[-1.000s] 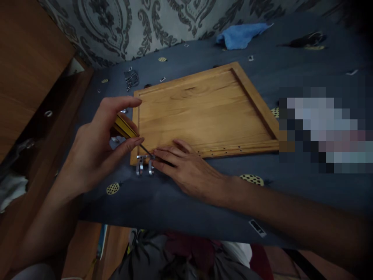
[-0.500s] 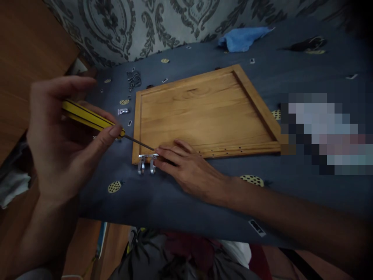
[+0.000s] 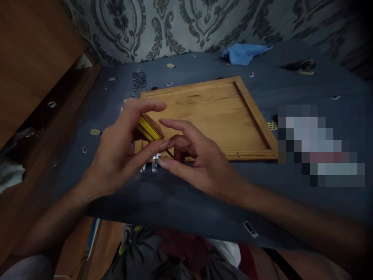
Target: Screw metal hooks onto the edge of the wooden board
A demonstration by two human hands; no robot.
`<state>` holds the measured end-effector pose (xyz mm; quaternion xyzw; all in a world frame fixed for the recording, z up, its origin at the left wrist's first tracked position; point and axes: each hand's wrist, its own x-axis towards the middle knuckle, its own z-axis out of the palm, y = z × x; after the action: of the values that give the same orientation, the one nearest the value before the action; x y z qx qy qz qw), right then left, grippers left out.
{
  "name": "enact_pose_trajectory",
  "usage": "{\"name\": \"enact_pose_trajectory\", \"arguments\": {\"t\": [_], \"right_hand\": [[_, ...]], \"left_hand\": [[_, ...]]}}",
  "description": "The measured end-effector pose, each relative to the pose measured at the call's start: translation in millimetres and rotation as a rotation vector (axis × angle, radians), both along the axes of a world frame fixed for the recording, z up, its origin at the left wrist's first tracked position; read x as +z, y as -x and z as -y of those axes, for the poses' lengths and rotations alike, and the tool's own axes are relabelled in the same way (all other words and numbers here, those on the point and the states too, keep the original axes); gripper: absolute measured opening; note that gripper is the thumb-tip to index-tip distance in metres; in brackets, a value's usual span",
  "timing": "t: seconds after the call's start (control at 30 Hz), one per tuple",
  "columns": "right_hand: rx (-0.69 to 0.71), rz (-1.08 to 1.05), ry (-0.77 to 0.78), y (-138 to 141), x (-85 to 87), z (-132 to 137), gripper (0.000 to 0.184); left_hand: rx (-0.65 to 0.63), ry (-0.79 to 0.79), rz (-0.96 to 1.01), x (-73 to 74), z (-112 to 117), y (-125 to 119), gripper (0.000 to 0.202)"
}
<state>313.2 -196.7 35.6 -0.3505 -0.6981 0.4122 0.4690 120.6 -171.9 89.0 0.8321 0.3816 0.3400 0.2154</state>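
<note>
My left hand is closed around the yellow, black-striped handle of a screwdriver. The dark shaft slants down to the right, its tip hidden behind my right hand. That hand is raised next to the screwdriver, thumb and forefinger apart, its other fingers curled near my left fingertips. Whether it touches the shaft I cannot tell. Just below sits a shiny metal hinge on the near left corner of a framed wooden panel, partly covered by my hands.
The panel lies on a dark blue pineapple-print cloth. Behind it are a blue rag, a dark object and a small clear packet. A wooden cabinet stands at the left; a blurred patch covers the right.
My left hand has moved right with the screwdriver, now steeper. My right hand has lifted off the panel edge, turned, and come up beside the screwdriver. The view has shifted slightly.
</note>
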Motion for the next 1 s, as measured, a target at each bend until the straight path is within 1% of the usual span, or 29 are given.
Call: {"name": "enact_pose_trajectory", "arguments": {"t": [0.07,0.13,0.17,0.2,0.23,0.3,0.4,0.5,0.67,0.77,0.87,1.0], "right_hand": [[0.013,-0.012,0.051,1,1.2,-2,0.042],[-0.013,-0.045,0.071,-1,-1.0,-3,0.032],[-0.036,-0.068,0.078,-3,-2.6,-4,0.029],[-0.065,-0.094,0.085,-6,-4.2,-5,0.026],[-0.093,-0.117,0.095,-8,-5.6,-5,0.023],[-0.128,-0.156,0.121,-13,-7.2,-5,0.019],[-0.134,-0.213,0.162,-15,-7.3,-3,0.025],[-0.150,-0.216,0.166,-15,-6.8,-1,0.029],[-0.190,-0.171,0.088,-14,-5.6,1,0.029],[-0.198,-0.186,0.048,-11,-1.9,-1,0.023],[-0.194,-0.199,0.014,-5,4.2,-8,0.025],[-0.172,-0.188,-0.091,7,7.2,-21,0.027]], "left_hand": [[-0.062,0.126,0.009,-2.4,-2,3,0.047],[-0.106,0.203,0.009,-9.1,-6,13,0.056],[-0.126,0.174,-0.005,-14.1,-7,19,0.061],[-0.137,0.122,-0.062,-19.7,-9,26,0.067],[-0.130,0.082,-0.160,-25.5,-10,33,0.070],[-0.109,0.017,-0.326,-36.3,-8,43,0.070],[-0.098,-0.023,-0.471,-47.1,-3,47,0.065],[-0.096,-0.043,-0.476,-53.1,-1,43,0.058],[-0.109,-0.072,-0.424,-62.2,-2,40,0.046],[-0.098,-0.066,-0.397,-65.5,-2,40,0.044],[-0.090,-0.044,-0.371,-66.3,-2,40,0.044],[-0.098,-0.018,-0.347,-68.8,-1,41,0.047]]}}
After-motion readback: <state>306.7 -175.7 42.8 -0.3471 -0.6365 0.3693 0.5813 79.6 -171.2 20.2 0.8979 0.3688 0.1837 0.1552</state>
